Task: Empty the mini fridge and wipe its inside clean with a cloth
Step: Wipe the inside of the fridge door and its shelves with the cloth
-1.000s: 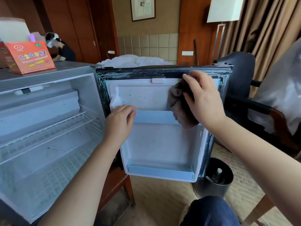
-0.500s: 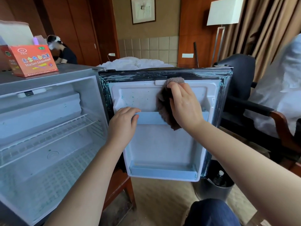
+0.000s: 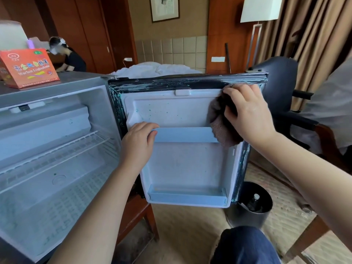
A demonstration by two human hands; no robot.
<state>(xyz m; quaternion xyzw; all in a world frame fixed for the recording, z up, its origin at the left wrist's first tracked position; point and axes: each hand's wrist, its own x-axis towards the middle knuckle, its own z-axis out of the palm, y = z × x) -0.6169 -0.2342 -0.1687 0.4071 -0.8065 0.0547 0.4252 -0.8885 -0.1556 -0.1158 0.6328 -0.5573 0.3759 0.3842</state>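
The brown cloth (image 3: 222, 124) hangs bunched at the upper right corner of the open fridge door (image 3: 187, 166), inside. The right hand (image 3: 247, 113) grips it with bent fingers, seemingly pressing it there. The left hand (image 3: 139, 142) curls over the door shelf (image 3: 185, 134) at its left end.

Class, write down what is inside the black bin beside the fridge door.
A dark bottle with a white cap shows inside the bin; the near wall hides the bottom.

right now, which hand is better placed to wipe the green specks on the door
Right. The right hand holds the cloth against the upper door, level with the specks; the left hand grips the shelf.
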